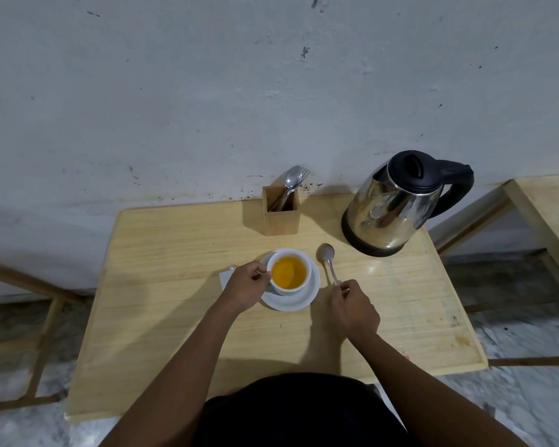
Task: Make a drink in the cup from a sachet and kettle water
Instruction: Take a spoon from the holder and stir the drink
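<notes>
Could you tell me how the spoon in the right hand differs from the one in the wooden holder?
The held silver metal spoon lies nearly level, handle pinched by the right hand; the stored silver metal spoon stands bowl-up in the square wooden holder, untouched, beside a fork. Both are metal.

Dim, cool, flat light is coming from the right: the utensil holder (281,214), kettle (397,204) and left forearm (188,359) are throwing soft shadows leftward over the tabletop (175,240). Kettle steel is mirroring its surroundings, and a small glare spot is sitting on the tabletop in front of it. The wide-angle lens is bowing the tabletop edges, and the floor (530,398) is smearing soft in the corners. Centre is reading sharp.
</notes>
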